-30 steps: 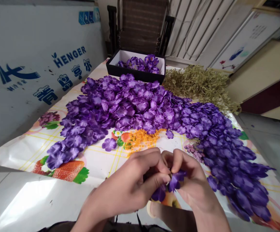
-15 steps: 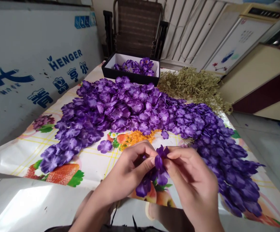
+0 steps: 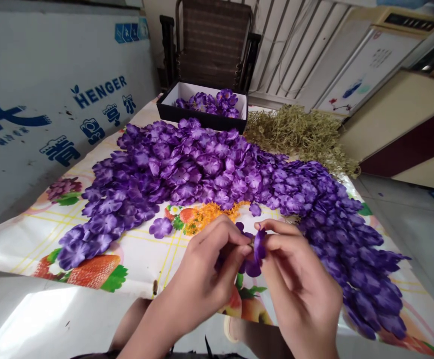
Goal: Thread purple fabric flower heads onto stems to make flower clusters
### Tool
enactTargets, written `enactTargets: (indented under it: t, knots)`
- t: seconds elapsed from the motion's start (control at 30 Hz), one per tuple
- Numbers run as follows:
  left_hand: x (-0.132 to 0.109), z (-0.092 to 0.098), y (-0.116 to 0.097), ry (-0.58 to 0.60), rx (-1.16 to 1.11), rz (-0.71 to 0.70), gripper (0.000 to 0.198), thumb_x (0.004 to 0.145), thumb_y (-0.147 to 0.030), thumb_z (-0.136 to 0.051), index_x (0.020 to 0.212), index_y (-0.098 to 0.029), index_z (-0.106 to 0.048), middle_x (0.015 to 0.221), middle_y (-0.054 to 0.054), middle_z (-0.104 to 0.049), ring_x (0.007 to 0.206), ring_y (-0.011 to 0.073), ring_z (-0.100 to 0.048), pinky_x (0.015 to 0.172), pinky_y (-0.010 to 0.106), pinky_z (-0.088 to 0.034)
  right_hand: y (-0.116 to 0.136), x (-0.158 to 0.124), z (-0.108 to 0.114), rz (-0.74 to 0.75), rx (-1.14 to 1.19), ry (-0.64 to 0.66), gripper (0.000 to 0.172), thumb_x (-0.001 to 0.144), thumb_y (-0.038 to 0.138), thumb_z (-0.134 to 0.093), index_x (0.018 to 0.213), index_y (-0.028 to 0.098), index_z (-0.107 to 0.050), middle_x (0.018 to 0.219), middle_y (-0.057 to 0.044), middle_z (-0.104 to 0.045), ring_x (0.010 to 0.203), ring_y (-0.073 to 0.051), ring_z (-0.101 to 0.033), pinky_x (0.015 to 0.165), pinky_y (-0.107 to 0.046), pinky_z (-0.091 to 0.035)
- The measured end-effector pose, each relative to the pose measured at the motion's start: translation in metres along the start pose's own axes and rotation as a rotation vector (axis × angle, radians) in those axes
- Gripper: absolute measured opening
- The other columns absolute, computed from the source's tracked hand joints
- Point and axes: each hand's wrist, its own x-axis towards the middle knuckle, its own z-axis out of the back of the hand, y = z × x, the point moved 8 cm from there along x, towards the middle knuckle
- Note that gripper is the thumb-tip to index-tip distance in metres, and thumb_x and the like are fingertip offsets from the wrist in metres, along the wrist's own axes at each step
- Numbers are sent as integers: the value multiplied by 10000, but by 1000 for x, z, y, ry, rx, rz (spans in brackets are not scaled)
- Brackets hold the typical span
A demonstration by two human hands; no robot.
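My left hand [image 3: 217,264] is closed, thumb and forefinger pinched on what looks like a thin stem, mostly hidden by the fingers. My right hand [image 3: 299,279] pinches a purple fabric flower [image 3: 261,245] seen almost edge-on, close against the left fingertips. More purple petals show below and behind the fingers. Just beyond my hands lie a small heap of orange stamens [image 3: 211,215] and a single loose purple flower piece [image 3: 160,228]. A large pile of purple flower pieces [image 3: 205,164] curves across the table behind them and down the right side.
A black box [image 3: 202,119] with a white inside holds purple flowers at the back. Right of it lies a heap of dry-looking greenish stems [image 3: 299,132]. The table has a fruit-print cloth [image 3: 138,267]. A folding chair [image 3: 215,45] stands behind, a white appliance [image 3: 52,65] at left.
The purple flower has turned edge-on between my hands. My right fingers now sit further along its petals, while my left fingertips have shifted slightly right, up against it.
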Motion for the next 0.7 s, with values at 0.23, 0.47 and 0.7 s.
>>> enactTargets:
  t: [0.23,0.47,0.7]
  knots:
    - [-3,-3,-4,-13,81,-65,161,920,-50,-468,914,-210,-457,871,12,-525,793,136,-505,698,251,-418,-30,2,-4,-316,353,78,41,861,236,-643,865,258,-678,1073,-41,-610,888,-169,-616,707,-255,-518]
    - [-3,-3,-6,7,86,-69,181,904,-23,-445,871,-200,-423,857,13,-493,795,132,-490,683,241,-414,-31,4,-9,-318,419,73,19,846,248,-660,841,251,-678,1045,-42,-597,888,-175,-594,663,-240,-479]
    - [-3,-1,-10,21,56,-80,206,889,-8,-435,851,-205,-389,825,1,-458,755,124,-469,645,229,-395,-35,4,-11,-345,400,120,52,837,304,-681,810,261,-672,1053,-33,-594,963,-178,-579,741,-241,-478]
